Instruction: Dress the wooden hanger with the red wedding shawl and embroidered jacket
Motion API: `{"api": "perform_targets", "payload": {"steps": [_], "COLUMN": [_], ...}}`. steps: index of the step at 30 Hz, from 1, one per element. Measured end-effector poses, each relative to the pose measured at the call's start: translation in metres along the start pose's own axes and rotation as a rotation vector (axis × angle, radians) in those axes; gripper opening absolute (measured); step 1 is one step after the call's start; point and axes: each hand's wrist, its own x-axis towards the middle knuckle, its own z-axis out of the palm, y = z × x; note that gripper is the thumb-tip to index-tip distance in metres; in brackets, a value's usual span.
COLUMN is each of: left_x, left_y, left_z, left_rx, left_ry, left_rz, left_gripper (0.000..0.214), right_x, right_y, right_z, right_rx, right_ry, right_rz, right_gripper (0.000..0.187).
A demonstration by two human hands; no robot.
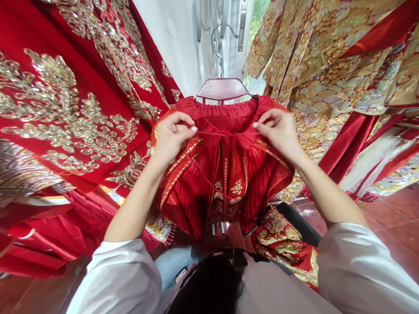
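A red pleated garment (225,174) with gold beaded trim hangs by its gathered waistband from a hanger (223,89) in front of me. My left hand (175,133) is closed in a pinch on a thin red drawstring (214,133) at the left of the waistband. Opposite it, my right hand (278,131) pinches the cord at the right. Between my two hands the cord runs nearly straight across the front of the waistband. A loose length of thin cord droops over the pleats lower down.
Red cloth with gold sequin embroidery (55,91) hangs close on the left. Gold patterned garments (321,65) hang on the right. Below right, red and gold fabric (281,244) lies over a black seat (303,226). The hanger's hook (218,41) is near a door lock plate (242,26).
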Motion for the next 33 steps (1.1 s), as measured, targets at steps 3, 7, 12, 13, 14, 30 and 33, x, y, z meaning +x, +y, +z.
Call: {"api": "perform_targets", "payload": {"steps": [3, 7, 12, 13, 14, 30, 33], "left_x": [0.013, 0.006, -0.005, -0.003, 0.002, 0.021, 0.017], "left_y": [0.001, 0.01, 0.02, 0.019, 0.017, -0.007, -0.008], "left_z": [-0.018, -0.018, 0.0, 0.005, 0.011, 0.069, 0.068], "left_rx": [-0.016, 0.159, 0.696, 0.696, 0.667, 0.19, 0.26], "left_ry": [0.05, -0.068, 0.204, 0.26, 0.298, 0.061, 0.065], "left_rz": [0.044, 0.139, 0.292, 0.302, 0.305, 0.238, 0.22], "left_gripper": [0.023, 0.016, 0.005, 0.006, 0.009, 0.014, 0.013], "right_x": [0.02, 0.024, 0.011, 0.01, 0.008, 0.014, 0.014], "right_y": [0.01, 0.009, -0.009, -0.012, -0.015, 0.005, 0.013], "right_z": [-0.025, -0.03, -0.02, -0.018, -0.014, 0.052, 0.057], "right_rx": [-0.06, -0.037, 0.133, 0.174, 0.209, -0.26, -0.378], "right_ry": [0.042, -0.311, -0.635, -0.639, -0.636, -0.213, -0.207], "right_rz": [-0.039, -0.023, 0.039, 0.051, 0.058, -0.472, -0.569], "right_gripper": [0.008, 0.013, 0.014, 0.014, 0.015, 0.03, 0.034]}}
